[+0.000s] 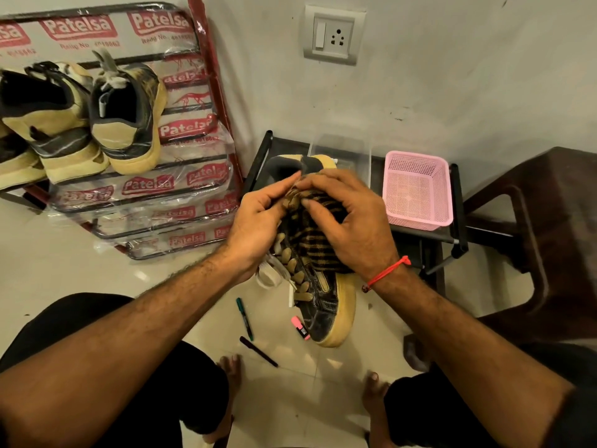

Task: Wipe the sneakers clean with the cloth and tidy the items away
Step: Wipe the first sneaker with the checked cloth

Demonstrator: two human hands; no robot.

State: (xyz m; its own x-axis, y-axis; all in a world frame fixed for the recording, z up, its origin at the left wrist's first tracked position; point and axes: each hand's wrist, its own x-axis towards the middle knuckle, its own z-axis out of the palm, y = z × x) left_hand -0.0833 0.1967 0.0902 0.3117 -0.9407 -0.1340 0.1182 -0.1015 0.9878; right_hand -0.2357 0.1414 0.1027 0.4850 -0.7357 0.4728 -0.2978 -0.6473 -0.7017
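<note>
Wiping underway | sneaker (318,305) held above floor, striped cloth (318,234) draped over it | left hand (255,227) grip pinching cloth edge, right hand (352,221) grip curled pressing cloth | pens (244,317) on floor, untidied | pink basket (416,192) on desk (458,202)

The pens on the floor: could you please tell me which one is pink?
The short stubby highlighter, lying beside the toe of the held sneaker, is pink. The green-capped marker and the black pen are long and dark.
</note>
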